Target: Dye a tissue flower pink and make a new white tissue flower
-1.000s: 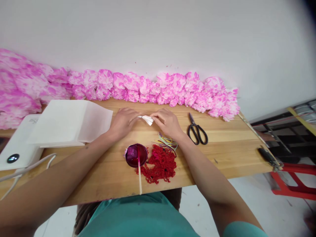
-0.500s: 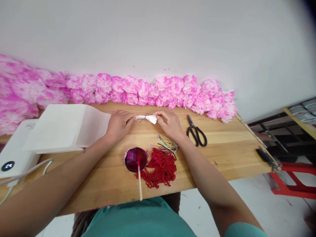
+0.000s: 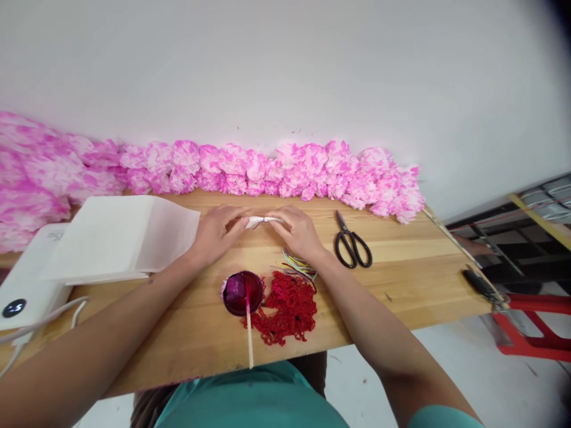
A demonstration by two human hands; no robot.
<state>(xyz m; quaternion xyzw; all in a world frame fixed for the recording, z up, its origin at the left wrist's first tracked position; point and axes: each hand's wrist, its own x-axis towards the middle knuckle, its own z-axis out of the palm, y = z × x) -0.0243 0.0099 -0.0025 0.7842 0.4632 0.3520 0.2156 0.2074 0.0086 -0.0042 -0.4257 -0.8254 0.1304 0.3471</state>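
A narrow strip of folded white paper (image 3: 254, 222), tied round its middle with a thin dark string, is stretched between my two hands above the table. My left hand (image 3: 219, 232) pinches its left end between thumb and fingers. At the other end, close to the tie, my right hand (image 3: 295, 229) grips the paper, and its fingers cover most of that side. Nearer to me stands a small bowl of dark red liquid (image 3: 255, 291) with a pink-tipped stick (image 3: 249, 339) resting in it. Red crinkled yarn (image 3: 289, 309) and several coloured strings (image 3: 298, 263) lie beside the bowl.
Black-handled scissors (image 3: 350, 241) lie right of my hands. A stack of white paper sheets (image 3: 102, 235) rests on a white device (image 3: 33, 297) with cables at the left. Pink paper flowers (image 3: 232, 166) line the wall. A red stool (image 3: 530, 324) stands beyond the wooden table's (image 3: 401, 285) right end.
My right hand has shifted left, its fingers now over the fanned right end of the paper beside the tie. My left hand still holds the other end. The whole view has tilted slightly.
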